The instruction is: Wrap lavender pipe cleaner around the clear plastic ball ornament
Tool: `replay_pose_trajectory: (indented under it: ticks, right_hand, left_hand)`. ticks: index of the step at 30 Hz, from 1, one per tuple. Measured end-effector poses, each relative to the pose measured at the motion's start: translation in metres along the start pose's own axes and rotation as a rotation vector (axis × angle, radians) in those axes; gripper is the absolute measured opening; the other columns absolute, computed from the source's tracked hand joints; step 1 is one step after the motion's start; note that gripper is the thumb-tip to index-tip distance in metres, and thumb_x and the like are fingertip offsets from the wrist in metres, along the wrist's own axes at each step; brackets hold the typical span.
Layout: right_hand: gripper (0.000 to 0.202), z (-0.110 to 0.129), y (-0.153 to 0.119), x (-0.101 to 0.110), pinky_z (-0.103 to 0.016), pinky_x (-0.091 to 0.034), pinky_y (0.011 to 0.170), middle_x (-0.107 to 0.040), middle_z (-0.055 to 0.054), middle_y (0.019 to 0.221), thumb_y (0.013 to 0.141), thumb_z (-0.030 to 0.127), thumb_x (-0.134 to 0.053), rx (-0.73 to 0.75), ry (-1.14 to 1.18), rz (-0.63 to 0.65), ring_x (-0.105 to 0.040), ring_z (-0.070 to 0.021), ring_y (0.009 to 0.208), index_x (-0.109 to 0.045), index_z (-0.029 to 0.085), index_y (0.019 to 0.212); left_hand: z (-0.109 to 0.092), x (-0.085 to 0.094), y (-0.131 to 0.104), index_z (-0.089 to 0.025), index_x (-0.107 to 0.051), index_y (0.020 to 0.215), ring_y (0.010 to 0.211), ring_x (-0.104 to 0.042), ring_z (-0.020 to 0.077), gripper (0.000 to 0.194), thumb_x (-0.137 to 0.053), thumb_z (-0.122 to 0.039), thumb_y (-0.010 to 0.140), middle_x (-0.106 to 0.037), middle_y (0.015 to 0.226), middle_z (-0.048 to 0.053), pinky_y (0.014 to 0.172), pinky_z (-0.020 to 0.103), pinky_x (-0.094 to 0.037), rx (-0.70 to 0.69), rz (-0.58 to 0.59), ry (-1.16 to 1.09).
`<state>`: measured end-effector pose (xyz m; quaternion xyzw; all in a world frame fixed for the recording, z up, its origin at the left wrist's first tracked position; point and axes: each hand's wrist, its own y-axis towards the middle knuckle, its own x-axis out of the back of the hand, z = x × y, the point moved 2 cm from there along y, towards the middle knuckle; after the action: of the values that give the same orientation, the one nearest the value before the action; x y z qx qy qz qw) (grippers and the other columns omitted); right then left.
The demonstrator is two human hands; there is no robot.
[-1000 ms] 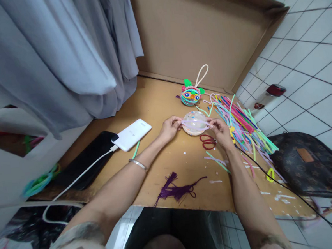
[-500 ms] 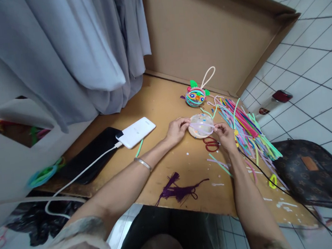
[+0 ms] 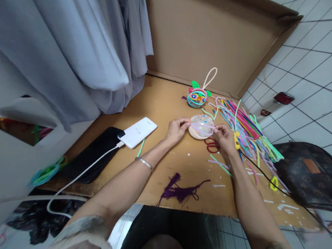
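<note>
A pale, translucent round ball (image 3: 201,133) with coloured specks rests on the table between my hands. Across its front runs a lilac strip (image 3: 203,125), its ends pinched in my fingers. My left hand (image 3: 178,130) is closed on the strip's left end, touching the ball's side. The right end is pinched by my right hand (image 3: 224,134). Red-handled scissors (image 3: 212,145) lie just below the ball, partly hidden near my right hand. Behind the ball sits a decorated ball (image 3: 197,97) with eyes, green ears and a cream loop.
Colourful pipe-like strips (image 3: 245,124) are heaped at the right, beside a yellow glue gun (image 3: 236,139) with a black cord. A purple tassel (image 3: 178,190) lies near the front edge. A white power bank (image 3: 139,131) with a cable is at left. A brown bag (image 3: 314,176) stands far right.
The lilac strip sits slightly higher and straighter across the ball. Both hands keep their pinch; the whole view has shifted a little.
</note>
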<state>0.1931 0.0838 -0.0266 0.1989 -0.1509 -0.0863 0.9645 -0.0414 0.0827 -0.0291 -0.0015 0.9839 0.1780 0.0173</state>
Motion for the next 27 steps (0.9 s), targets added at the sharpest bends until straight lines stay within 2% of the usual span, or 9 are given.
replay_pose_trajectory:
  ticks: [6, 11, 18, 27]
  right_hand:
    - [0.018, 0.001, -0.001, -0.001, -0.040, -0.053, 0.085, -0.069, -0.001, 0.083, 0.073, 0.040, -0.067, -0.013, -0.027, -0.019, -0.066, -0.0208, 0.084, -0.059, 0.024, 0.076]
    - [0.021, 0.008, -0.003, -0.006, -0.039, -0.054, 0.084, -0.070, -0.003, 0.086, 0.074, 0.043, -0.067, 0.009, -0.003, -0.030, -0.067, -0.0211, 0.088, -0.058, 0.024, 0.074]
    - [0.030, 0.010, -0.003, -0.010, -0.036, -0.056, 0.080, -0.069, -0.001, 0.083, 0.073, 0.051, -0.071, -0.008, 0.049, -0.019, -0.067, -0.0185, 0.082, -0.057, 0.025, 0.075]
    - [0.024, 0.020, -0.006, -0.012, -0.034, -0.056, 0.080, -0.070, 0.000, 0.082, 0.073, 0.046, -0.072, -0.046, 0.087, -0.015, -0.066, -0.0175, 0.080, -0.063, 0.025, 0.080]
  left_hand:
    - [-0.001, 0.000, 0.001, -0.016, -0.075, 0.085, 0.086, -0.070, 0.0192, 0.012, -0.066, -0.023, 0.082, -0.079, 0.094, 0.008, 0.087, 0.034, -0.054, 0.074, -0.022, 0.029]
    - [0.001, 0.003, 0.001, -0.015, -0.075, 0.086, 0.083, -0.070, 0.0186, 0.013, -0.065, -0.022, 0.082, -0.078, 0.093, 0.008, 0.086, 0.033, -0.054, 0.109, -0.030, 0.054]
    - [0.003, 0.004, 0.000, -0.014, -0.075, 0.087, 0.082, -0.070, 0.0185, 0.016, -0.067, -0.026, 0.080, -0.079, 0.092, 0.008, 0.083, 0.031, -0.053, 0.141, -0.053, 0.018]
    - [0.010, 0.007, 0.003, -0.016, -0.073, 0.079, 0.076, -0.067, 0.0170, 0.011, -0.064, -0.022, 0.077, -0.077, 0.082, 0.005, 0.078, 0.029, -0.050, 0.166, -0.066, 0.026]
